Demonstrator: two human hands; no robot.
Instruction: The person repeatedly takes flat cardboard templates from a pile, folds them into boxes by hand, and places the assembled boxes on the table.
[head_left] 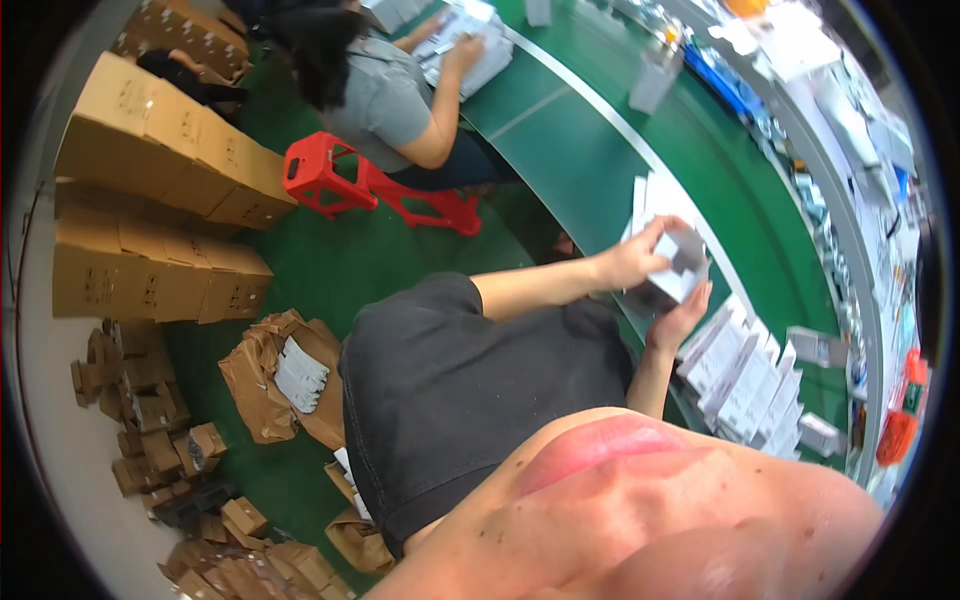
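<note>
Over the near edge of the green worktable, both hands are closed around a small white carton (pixel 678 282) with a grey opening. My left hand (pixel 640 258) grips its upper left side, fingers over the top. Against its lower right side, my right hand (pixel 682 318) holds it with the fingers partly hidden. Just beyond my left hand stand a few white cartons (pixel 640 205). Right of my right hand, a row of several white printed cartons (pixel 735 375) leans in overlapping layers on the table.
A curved green conveyor (pixel 740 190) runs alongside the worktable (pixel 560 150). A co-worker (pixel 385 110) handles white cartons at upper left, near red stools (pixel 325 172). Large brown boxes (pixel 170 150) are stacked at left. Brown wrapping paper (pixel 255 385) holding white pieces lies on the floor.
</note>
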